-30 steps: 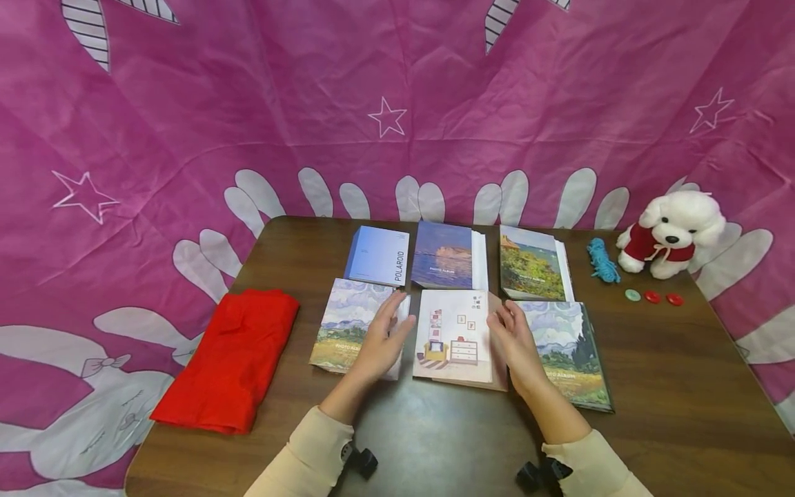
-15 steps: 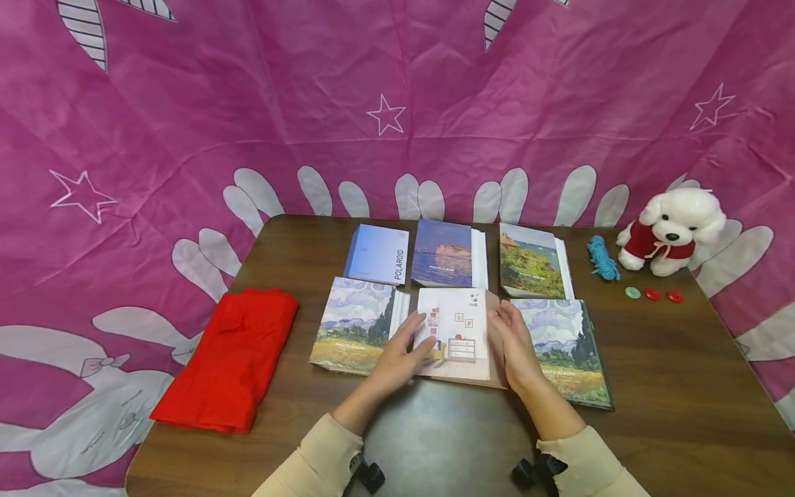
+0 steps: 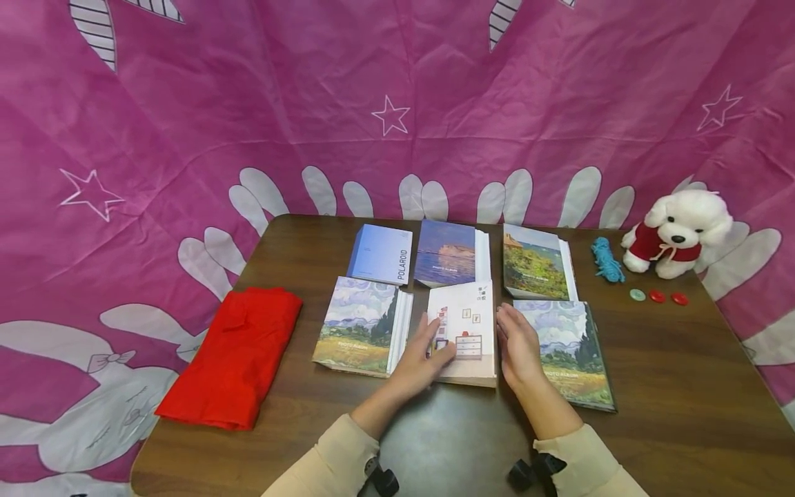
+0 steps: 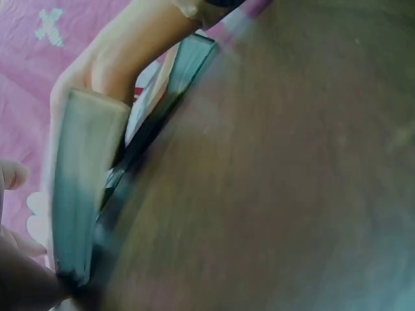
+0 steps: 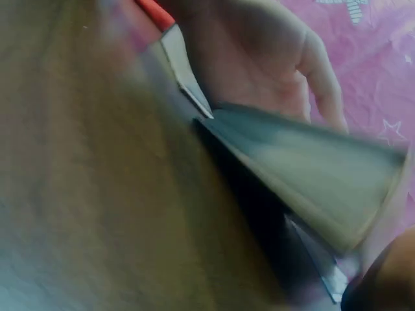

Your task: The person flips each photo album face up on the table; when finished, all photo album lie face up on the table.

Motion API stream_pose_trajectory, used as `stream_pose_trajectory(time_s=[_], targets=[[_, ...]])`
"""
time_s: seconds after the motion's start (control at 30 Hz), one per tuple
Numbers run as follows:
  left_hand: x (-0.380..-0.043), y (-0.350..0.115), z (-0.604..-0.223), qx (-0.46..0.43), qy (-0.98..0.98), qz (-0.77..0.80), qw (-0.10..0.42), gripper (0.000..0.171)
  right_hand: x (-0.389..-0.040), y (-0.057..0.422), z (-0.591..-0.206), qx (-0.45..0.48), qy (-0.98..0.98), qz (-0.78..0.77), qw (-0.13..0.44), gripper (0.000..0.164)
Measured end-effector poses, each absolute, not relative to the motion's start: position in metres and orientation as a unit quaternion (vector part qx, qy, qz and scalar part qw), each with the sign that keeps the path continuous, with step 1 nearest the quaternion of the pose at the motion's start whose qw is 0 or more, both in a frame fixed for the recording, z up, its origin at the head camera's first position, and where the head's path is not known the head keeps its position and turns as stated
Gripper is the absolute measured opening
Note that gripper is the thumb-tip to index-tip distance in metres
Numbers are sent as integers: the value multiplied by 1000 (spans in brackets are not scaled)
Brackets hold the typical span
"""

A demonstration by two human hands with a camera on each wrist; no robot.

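Observation:
A white album (image 3: 467,324) with drawn furniture on its cover sits at the front middle between both hands. My left hand (image 3: 419,360) grips its left side, thumb over the cover. Along the right side, my right hand (image 3: 520,348) rests with fairly straight fingers. The album (image 4: 84,188) shows its end in the left wrist view, blurred. In the right wrist view, a dark gap lies under the album (image 5: 318,181), which looks tilted. Landscape albums stand on either side: one at left (image 3: 357,328), another at right (image 3: 568,355), close to my right hand.
Behind are a blue Polaroid album (image 3: 380,254), a sea-cliff album (image 3: 447,253) and a garden album (image 3: 535,262). A red cloth (image 3: 232,359) lies left. Blue yarn (image 3: 606,260), a green button (image 3: 637,295), red buttons (image 3: 657,296) and a plush dog (image 3: 678,235) stand right.
My left hand has moved right from the left landscape album onto the white album. The white album has shifted slightly and its slanted right side no longer shows. My right hand has hardly moved.

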State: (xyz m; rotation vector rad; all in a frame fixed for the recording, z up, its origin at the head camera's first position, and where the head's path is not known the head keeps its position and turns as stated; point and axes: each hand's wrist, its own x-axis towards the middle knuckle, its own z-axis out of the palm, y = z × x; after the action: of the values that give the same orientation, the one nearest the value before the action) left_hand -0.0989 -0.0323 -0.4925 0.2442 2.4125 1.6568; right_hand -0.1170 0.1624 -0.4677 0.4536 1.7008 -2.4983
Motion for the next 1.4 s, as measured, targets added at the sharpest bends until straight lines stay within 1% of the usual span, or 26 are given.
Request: stream_pose_trajectory(time_s=[0.13,0.2,0.3,0.37,0.47,0.6,0.67,0.87,0.97,1.03,1.1,1.17,1.33,1.4], targets=[[-96,-20,-491,88,818,556,121,82,-119,171,-467,156,571,-804,51,55],[-95,-12,-490,93,819,553,123,85,-120,176,-464,150,577,-801,58,53],[-94,-4,-488,97,816,556,123,86,-120,184,-459,140,572,-805,68,52],[-95,-1,-488,98,807,569,123,82,-120,187,-455,133,565,-811,75,53],[-97,1,-487,97,784,598,137,77,-119,187,-450,115,565,-813,74,53],[-102,6,-483,100,733,655,154,70,-116,183,-445,92,590,-800,56,53],[-105,8,-480,111,705,684,153,66,-115,178,-445,87,597,-797,40,53],[-110,5,-462,145,642,742,124,63,-110,161,-449,78,601,-796,-3,51],[-110,-3,-452,170,635,748,94,64,-109,154,-454,66,613,-787,-15,50],[-109,-9,-444,193,641,740,63,64,-109,150,-458,61,624,-779,-16,49],[-109,-15,-438,208,653,727,37,62,-110,148,-462,57,638,-768,-9,47],[-108,-21,-435,211,662,718,25,60,-112,147,-467,59,655,-753,12,48],[-108,-32,-438,172,688,704,32,59,-115,146,-474,84,669,-736,58,54],[-108,-34,-443,149,702,695,38,61,-117,147,-476,91,662,-741,66,53]])
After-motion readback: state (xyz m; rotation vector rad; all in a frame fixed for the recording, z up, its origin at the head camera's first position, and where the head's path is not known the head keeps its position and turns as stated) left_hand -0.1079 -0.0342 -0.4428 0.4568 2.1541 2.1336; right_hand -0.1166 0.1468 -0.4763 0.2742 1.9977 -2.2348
